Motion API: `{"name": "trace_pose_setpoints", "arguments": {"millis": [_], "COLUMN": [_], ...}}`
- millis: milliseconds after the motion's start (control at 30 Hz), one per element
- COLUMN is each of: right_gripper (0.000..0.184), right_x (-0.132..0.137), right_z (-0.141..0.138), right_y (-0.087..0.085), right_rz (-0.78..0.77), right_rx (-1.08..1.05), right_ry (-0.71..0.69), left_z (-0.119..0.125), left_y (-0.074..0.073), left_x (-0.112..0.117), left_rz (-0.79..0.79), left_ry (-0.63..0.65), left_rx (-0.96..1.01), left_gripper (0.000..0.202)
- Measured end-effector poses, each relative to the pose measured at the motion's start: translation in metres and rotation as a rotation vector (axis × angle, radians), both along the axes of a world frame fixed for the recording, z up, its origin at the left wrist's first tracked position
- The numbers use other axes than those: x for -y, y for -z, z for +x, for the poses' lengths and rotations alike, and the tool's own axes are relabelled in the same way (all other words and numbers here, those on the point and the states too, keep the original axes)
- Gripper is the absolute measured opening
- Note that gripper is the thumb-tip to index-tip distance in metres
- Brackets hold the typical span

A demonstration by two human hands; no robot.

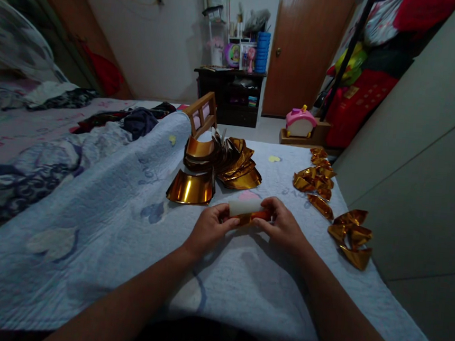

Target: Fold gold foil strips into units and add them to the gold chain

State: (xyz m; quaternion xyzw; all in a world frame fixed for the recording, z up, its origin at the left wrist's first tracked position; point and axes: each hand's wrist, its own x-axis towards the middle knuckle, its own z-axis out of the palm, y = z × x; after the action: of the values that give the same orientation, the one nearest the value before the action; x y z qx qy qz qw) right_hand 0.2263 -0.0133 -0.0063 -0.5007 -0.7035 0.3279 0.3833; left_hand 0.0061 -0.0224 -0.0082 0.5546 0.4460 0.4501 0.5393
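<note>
While the left hand [210,226] grasps the left end of a gold foil paper sheet [243,209] between thumb and fingers, the right hand [285,227] grasps its right end. The sheet is curled over the quilt [276,291], in front of the person, and its long axis runs from left to right. White shows on its far part, gold on its near edge. Farther away and to the left lie fanned gold sheets [191,187]; at right, folded gold pieces [315,179].
</note>
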Motion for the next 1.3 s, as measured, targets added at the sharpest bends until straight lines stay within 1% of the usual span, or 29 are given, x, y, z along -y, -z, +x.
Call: {"name": "trace_pose_setpoints", "arguments": {"millis": [67, 133, 200, 233, 300, 400, 533, 667, 767, 867, 1100, 1300], "right_gripper": [0.040, 0.050, 0.057, 0.057, 0.048, 0.031, 0.026, 0.023, 0.021, 0.021, 0.021, 0.025], "right_x": [-0.001, -0.002, -0.003, -0.003, -0.003, -0.001, 0.002, 0.005, 0.005, 0.005, 0.004, 0.004], "right_z": [0.000, 0.000, -0.002, -0.003, -0.004, -0.005, -0.006, -0.008, -0.008, -0.008, -0.008, -0.008], "right_y": [0.001, 0.001, 0.000, -0.002, -0.005, -0.011, -0.016, -0.019, -0.020, -0.019, -0.019, -0.020], "right_rz": [0.068, 0.024, -0.091, -0.140, -0.201, -0.240, -0.250, -0.231, -0.207, -0.200, -0.192, -0.223], "right_rx": [-0.098, -0.225, -0.374, -0.438, -0.512, -0.516, -0.521, -0.501, -0.480, -0.471, -0.491, -0.474], "right_ry": [0.114, 0.175, 0.147, 0.109, 0.022, -0.055, -0.045, -0.040, -0.036, -0.034, -0.059, -0.048], "left_z": [0.000, 0.001, 0.001, 0.002, 0.002, 0.003, 0.006, 0.007, 0.007, 0.006, 0.005, 0.007], "left_y": [-0.003, -0.006, -0.007, -0.007, -0.004, -0.002, -0.003, -0.004, -0.003, -0.002, -0.005, -0.005], "left_x": [-0.001, -0.002, -0.002, -0.002, -0.003, -0.004, -0.003, -0.003, -0.003, -0.004, -0.002, -0.002], "left_rz": [-0.025, -0.039, -0.048, -0.050, -0.052, -0.065, -0.118, -0.151, -0.174, -0.191, -0.186, -0.172], "left_ry": [-0.024, -0.027, -0.017, -0.015, -0.016, -0.009, -0.012, 0.011, 0.039, 0.041, 0.057, 0.079], "left_rx": [0.033, 0.083, 0.152, 0.175, 0.193, 0.212, 0.292, 0.298, 0.281, 0.260, 0.243, 0.238], "left_gripper": [0.027, 0.028, 0.028, 0.027, 0.023, 0.021, 0.033, 0.040, 0.041, 0.040, 0.040, 0.039]}}
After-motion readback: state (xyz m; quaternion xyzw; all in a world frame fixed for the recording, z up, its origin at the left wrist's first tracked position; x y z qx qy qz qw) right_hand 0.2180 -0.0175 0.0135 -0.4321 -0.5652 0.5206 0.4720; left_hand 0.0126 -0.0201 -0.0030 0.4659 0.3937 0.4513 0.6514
